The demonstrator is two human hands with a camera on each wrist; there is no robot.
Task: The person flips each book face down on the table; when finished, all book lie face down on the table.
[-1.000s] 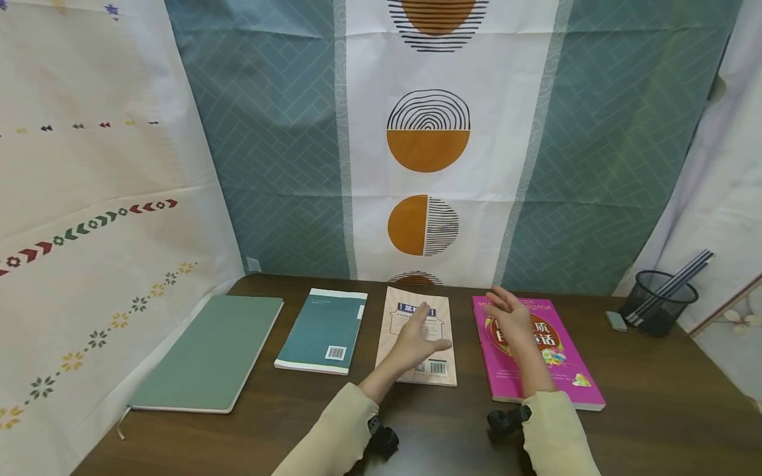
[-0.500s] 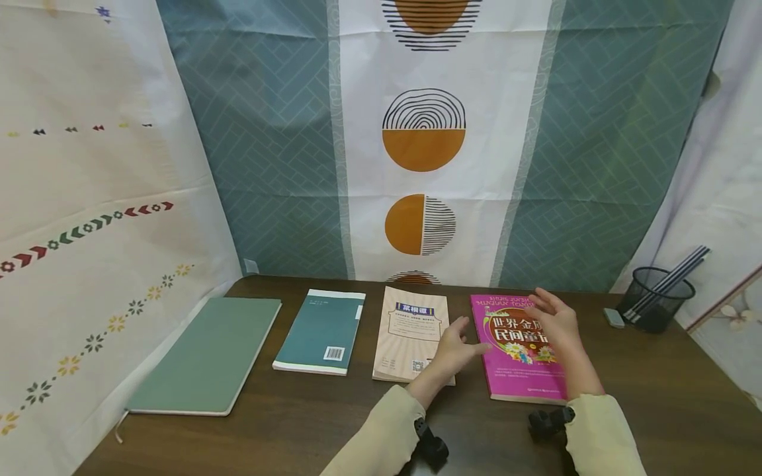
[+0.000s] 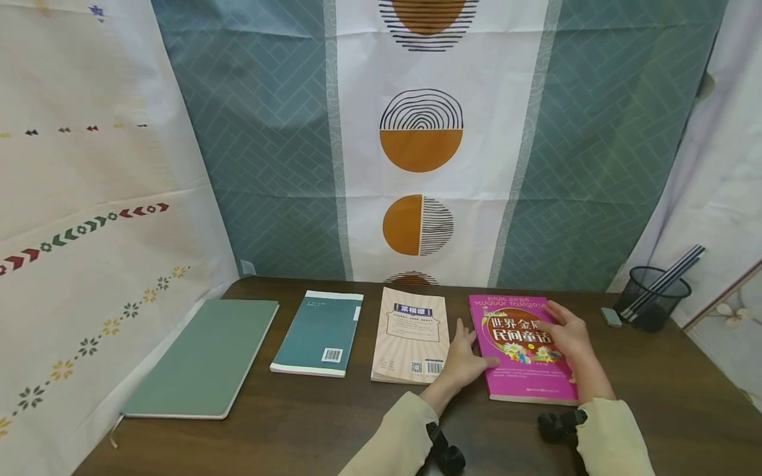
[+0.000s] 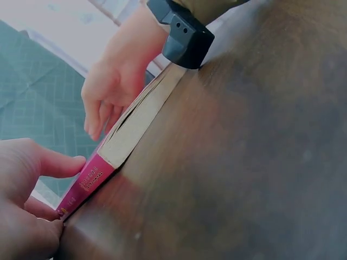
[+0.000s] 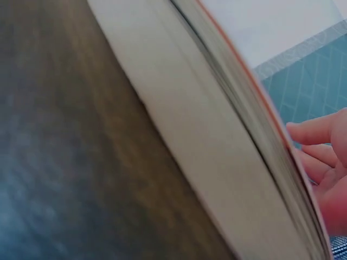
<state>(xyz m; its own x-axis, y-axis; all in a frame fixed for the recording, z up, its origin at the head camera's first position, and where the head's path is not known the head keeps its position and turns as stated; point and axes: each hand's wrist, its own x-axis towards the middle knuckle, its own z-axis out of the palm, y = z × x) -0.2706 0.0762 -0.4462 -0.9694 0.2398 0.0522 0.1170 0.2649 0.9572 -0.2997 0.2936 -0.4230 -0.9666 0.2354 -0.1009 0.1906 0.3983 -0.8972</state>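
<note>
Dark wood table [image 3: 333, 423] w/ four books, patterned curtains [image 3: 417, 132] behind.

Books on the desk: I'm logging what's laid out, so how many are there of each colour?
Green books: 2, the sage green notebook and the teal book
Beige book: 1
Pink book: 1, with both hands on it
Total: 4

We hold both hands forward, sleeves to the wrists: our left hand [image 3: 461, 360] lies flat, thumb out toward our right hand [image 3: 568, 337], whose fingers are loosely spread.
</note>
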